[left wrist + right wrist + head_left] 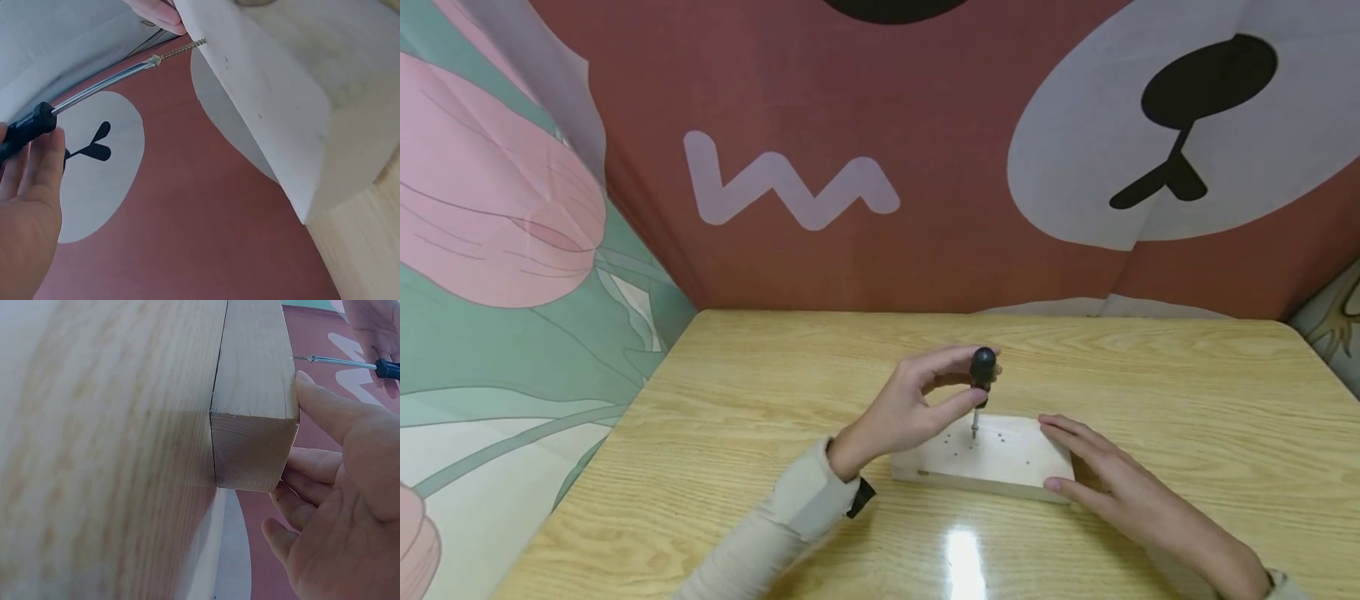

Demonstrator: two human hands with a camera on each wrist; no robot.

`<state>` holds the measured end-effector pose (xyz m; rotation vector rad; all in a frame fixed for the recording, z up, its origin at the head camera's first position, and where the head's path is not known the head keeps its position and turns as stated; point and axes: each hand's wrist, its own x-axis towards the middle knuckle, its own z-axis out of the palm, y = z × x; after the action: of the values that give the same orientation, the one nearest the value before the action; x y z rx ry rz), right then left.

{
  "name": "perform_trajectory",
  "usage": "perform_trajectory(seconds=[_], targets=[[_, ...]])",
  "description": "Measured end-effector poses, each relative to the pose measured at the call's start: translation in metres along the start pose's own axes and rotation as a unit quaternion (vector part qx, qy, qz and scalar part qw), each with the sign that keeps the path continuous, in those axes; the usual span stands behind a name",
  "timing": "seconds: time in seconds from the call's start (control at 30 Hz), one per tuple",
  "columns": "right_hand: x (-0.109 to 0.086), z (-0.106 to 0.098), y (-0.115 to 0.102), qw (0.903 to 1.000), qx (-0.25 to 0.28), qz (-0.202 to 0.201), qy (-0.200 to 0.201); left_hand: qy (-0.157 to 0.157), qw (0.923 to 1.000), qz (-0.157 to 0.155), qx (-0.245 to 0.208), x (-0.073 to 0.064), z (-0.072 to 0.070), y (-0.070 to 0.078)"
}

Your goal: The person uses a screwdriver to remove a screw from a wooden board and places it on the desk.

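My left hand (910, 404) holds a screwdriver (983, 368) by its black handle, thumb and fingers around it. The steel shaft points down at a pale wooden block (992, 471). At the shaft's tip a brass-coloured screw (181, 50) stands nearly upright, its point against the block and most of its thread exposed. Several small dark holes dot the block's top face. My right hand (1116, 475) grips the block's right end, thumb on the near edge and fingers on the far side. In the right wrist view, the thumb (325, 403) lies along the block's edge.
The block lies on a light wood-grain table (760, 375). Behind the table hangs a red-brown printed cloth (820, 267), with a green and pink floral cloth (512, 350) on the left. A black strap end (861, 497) sticks out at the left wrist.
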<state>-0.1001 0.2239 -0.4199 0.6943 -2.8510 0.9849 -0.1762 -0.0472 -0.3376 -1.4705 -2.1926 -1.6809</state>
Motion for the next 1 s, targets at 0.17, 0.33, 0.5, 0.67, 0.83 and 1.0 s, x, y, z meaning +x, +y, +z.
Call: perform_trajectory(seconds=[0.17,0.33,0.5,0.67,0.83,1.0], targets=[[0.0001,-0.0012,-0.0007,1.0,0.0,0.001,-0.005,-0.025,0.9996,-0.002,-0.013,-0.0014,-0.0027,-0.0002],[0.0013,-0.0022,-0.0013,0.9998,0.003,0.012,-0.013,-0.012,0.9999,-0.008,-0.003,-0.0026,-0.0024,-0.0007],[0.0019,-0.002,-0.0013,0.9998,0.001,0.015,-0.015,0.018,0.9998,-0.006,0.01,-0.003,-0.0017,-0.0014],[0.0008,-0.0006,-0.0009,1.0,-0.007,0.004,-0.005,0.037,0.999,0.016,0.022,-0.0031,-0.0019,-0.0028],[0.0011,-0.0002,-0.0002,1.0,-0.008,0.001,-0.003,0.031,0.9989,0.03,0.017,-0.0033,-0.0033,-0.0033],[0.0015,0.0001,0.0003,0.9999,-0.011,0.006,-0.003,-0.001,0.9998,0.018,0.003,-0.0028,-0.0056,-0.0014]])
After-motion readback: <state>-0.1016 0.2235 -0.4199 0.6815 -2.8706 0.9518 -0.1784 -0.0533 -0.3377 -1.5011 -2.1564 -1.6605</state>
